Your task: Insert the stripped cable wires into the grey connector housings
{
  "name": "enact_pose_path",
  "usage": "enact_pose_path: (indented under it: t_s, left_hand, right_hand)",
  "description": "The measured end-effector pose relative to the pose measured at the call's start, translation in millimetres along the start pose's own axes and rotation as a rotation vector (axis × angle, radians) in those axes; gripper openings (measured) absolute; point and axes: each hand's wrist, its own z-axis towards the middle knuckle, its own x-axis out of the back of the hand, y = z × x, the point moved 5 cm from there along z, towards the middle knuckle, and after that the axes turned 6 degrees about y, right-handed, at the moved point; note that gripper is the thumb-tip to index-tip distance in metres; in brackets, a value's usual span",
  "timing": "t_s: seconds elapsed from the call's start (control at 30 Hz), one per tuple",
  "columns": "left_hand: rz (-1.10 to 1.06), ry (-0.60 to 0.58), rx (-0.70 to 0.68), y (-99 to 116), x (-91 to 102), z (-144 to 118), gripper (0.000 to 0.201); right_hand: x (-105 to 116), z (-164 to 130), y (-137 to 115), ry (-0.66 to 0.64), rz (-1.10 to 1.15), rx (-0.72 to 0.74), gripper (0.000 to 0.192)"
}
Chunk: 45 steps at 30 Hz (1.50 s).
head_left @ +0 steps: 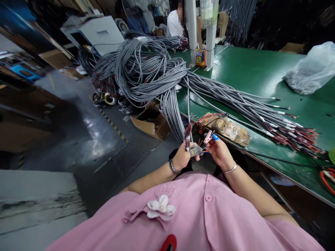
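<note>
The left grip (183, 156) was closed on the ends of some gray cables, whose wires (188, 132) stood up out of the top of the fist in red, black and other colors. More loose strands (203, 145), orange, green and blue among them, fanned from its thumb side toward the right grip (221, 151). The right grip was pinched on a pink clip (208, 136), with a blue cover (215, 137) on one digit; the clip sat just above those strands, and whether it touched any could not be told.

The hanging cables (172, 113) dropped past the desk (272, 78) edge from a big coiled heap (146, 69) and came down right beside the left grip. Just beyond the right grip, a taped block (225, 127) lay along the near edge, between that grip and a long bundle (235, 101) stretched over the desk, its stripped ends pointing right. A black cord (282, 160) ran along the edge toward an orange-handled tool (327, 179) at the far right. A plastic bag (312, 69) rested well apart, behind the bundle. Below the heap, an open carton (151, 120) stood on the floor (110, 139). Across the desk, beyond a post (192, 31), was a person in white (175, 23).
</note>
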Motion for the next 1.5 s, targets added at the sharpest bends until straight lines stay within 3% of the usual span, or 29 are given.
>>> enact_pose_path:
  t_s: [0.2, 0.4, 0.57, 0.77, 1.0, 1.17, 1.27, 1.33, 1.5]
  left_hand:
    - [-0.033, 0.026, 0.03, -1.8, -3.8, 7.4, 0.029]
    - [-0.074, 0.018, 0.042, -5.5, -4.3, 10.7, 0.028]
    - [-0.056, 0.021, 0.058, -7.8, -3.5, 11.6, 0.028]
    - [-0.032, 0.003, 0.053, -10.4, -2.7, 11.4, 0.03]
    - [0.014, -0.024, 0.026, -3.9, 2.0, 2.3, 0.033]
    - [0.09, -0.067, -0.033, -2.8, 7.0, -5.2, 0.035]
    - [0.172, -0.097, -0.06, -6.0, 7.0, -6.1, 0.034]
    - [0.219, -0.117, -0.077, -8.8, 5.8, -5.9, 0.033]
    - [0.35, -0.163, -0.104, -14.7, 2.6, -4.5, 0.028]
  right_hand:
    - [14.2, 1.9, -9.2, 0.181, -0.206, 0.298, 0.031]
    - [1.9, 10.2, 7.2, -0.009, 0.039, -0.004, 0.041]
    - [2.0, 15.3, 7.6, 0.029, 0.126, 0.012, 0.033]
    - [2.6, 14.8, 10.9, 0.044, 0.147, -0.01, 0.038]
    - [4.0, 5.2, 9.5, -0.079, 0.125, -0.145, 0.052]
    - [7.0, -11.1, 7.0, -0.269, -0.056, -0.27, 0.05]
    - [6.3, -20.2, 3.2, -0.335, -0.19, -0.259, 0.04]
    - [4.1, -23.8, 1.1, -0.312, -0.292, -0.213, 0.031]
    - [-15.6, -33.1, -2.5, -0.282, -0.458, 0.019, 0.018]
